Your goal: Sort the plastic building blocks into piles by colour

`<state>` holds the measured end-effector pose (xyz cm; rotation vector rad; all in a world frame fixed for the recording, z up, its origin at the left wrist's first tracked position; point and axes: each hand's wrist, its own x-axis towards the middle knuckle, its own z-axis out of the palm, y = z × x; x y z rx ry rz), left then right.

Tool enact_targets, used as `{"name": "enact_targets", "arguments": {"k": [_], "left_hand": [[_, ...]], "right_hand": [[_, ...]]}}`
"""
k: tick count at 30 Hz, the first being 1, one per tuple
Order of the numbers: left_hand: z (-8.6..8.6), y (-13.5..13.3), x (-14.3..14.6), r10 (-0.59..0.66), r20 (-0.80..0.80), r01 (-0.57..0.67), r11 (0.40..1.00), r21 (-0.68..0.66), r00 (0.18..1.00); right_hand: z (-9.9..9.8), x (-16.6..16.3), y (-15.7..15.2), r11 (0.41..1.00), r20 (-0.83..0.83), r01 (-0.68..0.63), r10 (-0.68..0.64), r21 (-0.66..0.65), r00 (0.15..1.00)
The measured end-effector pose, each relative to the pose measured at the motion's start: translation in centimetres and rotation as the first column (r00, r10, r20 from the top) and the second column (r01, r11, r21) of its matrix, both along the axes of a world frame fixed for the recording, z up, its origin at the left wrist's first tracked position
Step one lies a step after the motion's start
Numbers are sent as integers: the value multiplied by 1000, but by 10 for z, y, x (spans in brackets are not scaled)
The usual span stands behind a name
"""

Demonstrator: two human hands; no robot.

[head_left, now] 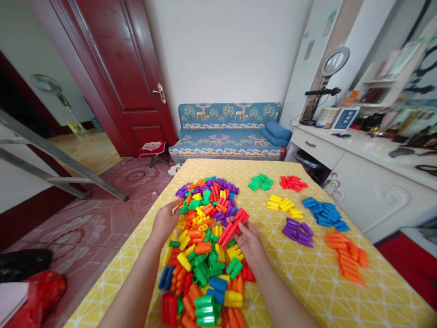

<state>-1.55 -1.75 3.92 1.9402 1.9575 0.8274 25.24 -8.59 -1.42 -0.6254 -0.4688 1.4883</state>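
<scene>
A large mixed heap of plastic tube-shaped building blocks (201, 262) in red, orange, yellow, green, blue and purple covers the left half of the table. My right hand (251, 241) grips joined red blocks (234, 227) just above the heap's right side. At the heap's left edge is my left hand (166, 222), its fingers slightly apart beside green and orange blocks; its fingertips are partly hidden. Sorted by colour on the right lie green blocks (261, 182), red blocks (293, 183), yellow blocks (280, 203), blue blocks (324, 212), purple blocks (298, 232) and orange blocks (346, 255).
A yellow patterned cloth (273, 291) covers the table. Beyond it stands a blue sofa (225, 139) against the wall. A white dresser (375, 171) flanks the right side, and a metal ladder (68, 159) stands on the left.
</scene>
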Motion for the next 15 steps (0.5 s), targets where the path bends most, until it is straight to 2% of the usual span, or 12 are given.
{"name": "enact_targets", "arguments": {"k": [2, 4, 6, 8, 12, 15], "left_hand": [[16, -12, 19, 5, -24, -1, 984, 177, 1000], [29, -23, 43, -84, 61, 67, 968, 241, 995], [36, -32, 67, -204, 190, 165, 966, 201, 960], [39, -39, 87, -346, 250, 314, 936, 160, 904], [35, -51, 109, -599, 175, 591, 800, 99, 782], [26, -56, 116, -611, 122, 609, 791, 55, 782]], "right_hand": [[1, -1, 1, 1000, 6, -2, 2, 2, 1000], [2, -1, 1, 1000, 6, -4, 4, 5, 1000], [4, -1, 1, 1000, 5, -7, 7, 9, 1000], [5, -2, 0, 1000, 1, -8, 8, 20, 1000], [7, -2, 0, 998, -22, 4, -2, 63, 1000], [7, -3, -1, 997, -38, -13, 16, 82, 999]]}}
